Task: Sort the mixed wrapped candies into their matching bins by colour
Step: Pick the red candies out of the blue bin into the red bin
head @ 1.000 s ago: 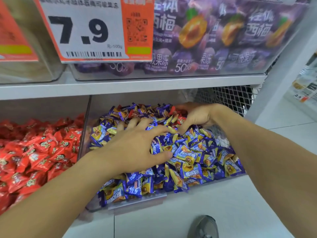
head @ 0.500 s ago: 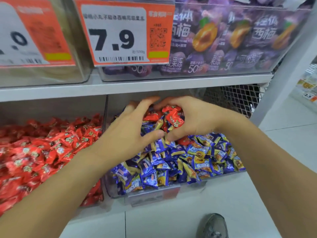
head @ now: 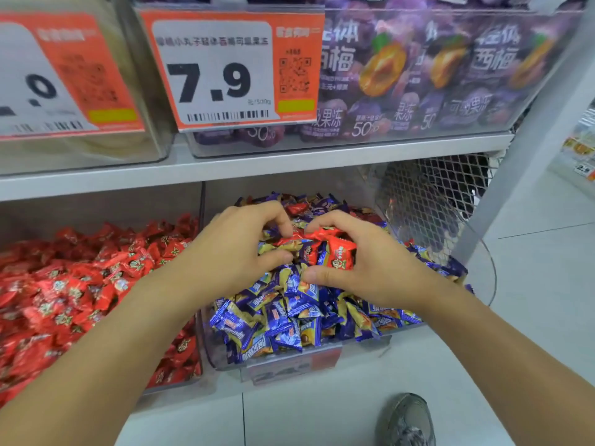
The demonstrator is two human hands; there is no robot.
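Nearest the camera, a grey shoe [head: 407, 420] stands on the pale floor, below the front lip of the clear blue bin [head: 483, 284]. That bin's near part is heaped with blue candies [head: 286, 320], which lie every way, with no common direction.

Further in, over the middle of that heap, both hands work close together. The left hand [head: 231, 249] is curled, fingers bent down into the wrappers and thumb reaching right; it seems to gather wrappers, though which ones it grips I cannot tell. The right hand [head: 367, 268] is curled round a small bunch of red candies [head: 338, 252], thumb underneath and fingers arched over the top. The plainest red wrapper in that bunch stands roughly upright, its long axis running near to far, printed face toward the camera.

Left of the divider, the red bin [head: 200, 220] is filled with red wrappers only, as far as shows.

At the far end of the blue bin a few more red strays [head: 297, 208] lie among the blue. By my reading the sorting is partly done: one bunch is in hand and not yet moved left, and the far strays remain.
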